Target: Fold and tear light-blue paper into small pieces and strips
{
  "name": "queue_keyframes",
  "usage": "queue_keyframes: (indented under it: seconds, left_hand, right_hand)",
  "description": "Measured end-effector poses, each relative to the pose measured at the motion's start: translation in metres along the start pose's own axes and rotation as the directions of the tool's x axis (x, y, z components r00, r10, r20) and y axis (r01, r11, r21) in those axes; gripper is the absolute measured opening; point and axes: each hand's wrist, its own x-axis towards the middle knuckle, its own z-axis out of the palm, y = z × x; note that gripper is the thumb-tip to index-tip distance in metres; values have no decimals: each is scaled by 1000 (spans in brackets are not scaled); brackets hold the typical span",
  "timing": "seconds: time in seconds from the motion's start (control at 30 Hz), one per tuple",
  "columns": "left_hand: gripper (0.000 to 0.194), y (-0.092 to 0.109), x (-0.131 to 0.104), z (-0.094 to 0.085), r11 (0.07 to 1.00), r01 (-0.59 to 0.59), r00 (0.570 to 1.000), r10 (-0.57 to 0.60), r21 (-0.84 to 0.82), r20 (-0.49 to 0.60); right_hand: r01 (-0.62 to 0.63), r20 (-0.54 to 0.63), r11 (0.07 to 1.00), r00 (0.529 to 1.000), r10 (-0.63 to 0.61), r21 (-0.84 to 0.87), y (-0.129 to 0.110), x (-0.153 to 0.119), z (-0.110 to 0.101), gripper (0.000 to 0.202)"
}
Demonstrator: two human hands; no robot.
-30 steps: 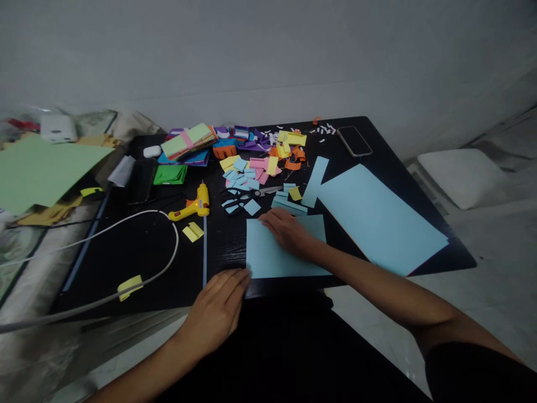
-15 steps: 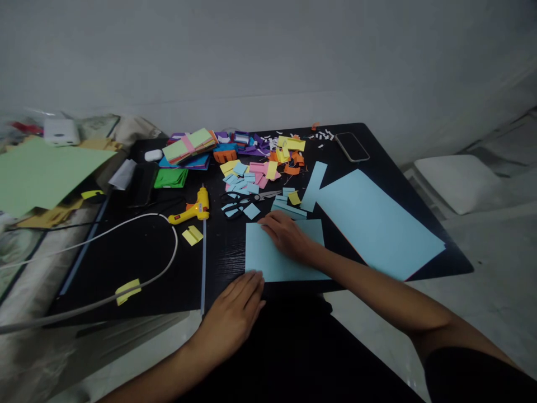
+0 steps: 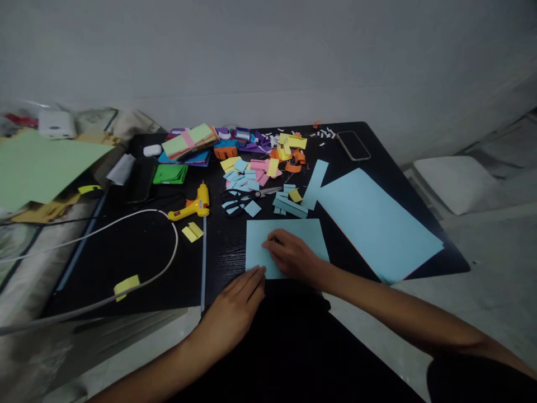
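Note:
A light blue sheet of paper point(image 3: 257, 243) lies flat near the front edge of the black table point(image 3: 226, 252). On its lower left corner rest the fingertips of my left hand point(image 3: 239, 296), stretched out with nothing held. My right hand point(image 3: 291, 254) is over the middle of the sheet with its fingers curled together. Something small and dark shows at those fingers, too unclear to name. Just beyond the sheet are blue paper strips point(image 3: 290, 206) and black-handled scissors point(image 3: 257, 194), which neither hand touches.
Larger blue sheets point(image 3: 377, 218) lie at the right, with a phone point(image 3: 353, 145) behind them. Folded colored paper pieces point(image 3: 260, 168) are heaped at the back. A yellow glue gun point(image 3: 193, 206) and a looping white cable point(image 3: 175, 246) occupy the left side.
My right hand has moved from the sheet's far edge back toward me, over its middle, fingers more curled. The left hand stays at the near left corner.

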Motion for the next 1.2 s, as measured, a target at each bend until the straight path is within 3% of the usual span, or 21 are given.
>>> queue_keyframes:
  seconds: [0.17, 0.3, 0.43, 0.63, 0.83, 1.03, 1.2]
  left_hand:
    - [43, 1, -1, 3, 999, 25, 1000, -25, -48, -11]
    - [43, 0, -2, 4, 999, 21, 1000, -21, -42, -1]
    - [41, 0, 0, 2, 999, 14, 999, -16, -32, -36]
    - [37, 1, 3, -1, 999, -9, 996, 5, -37, -90]
    - [37, 0, 3, -2, 999, 1, 996, -5, -41, -94]
    - [38, 0, 2, 2, 999, 9, 994, -14, -47, -105]
    - [40, 0, 2, 3, 999, 7, 996, -10, -46, -83]
  right_hand:
    - [-34, -16, 999, 999, 34, 3, -39, -45, -10, 31]
    - [-44, -5, 999, 999, 44, -25, -55, -61, -11, 31]
    - [-115, -45, 992, 993, 112, -60, -53, -72, -18, 29]
    - [-251, -137, 961, 962, 235, -113, -42, -104, -45, 25]
    - [-323, -221, 917, 936, 273, -233, -34, -133, -64, 21]
    - [-315, -238, 914, 937, 256, -255, -32, -133, -71, 19]
    - [-333, -260, 928, 923, 284, -166, -37, -103, -55, 14]
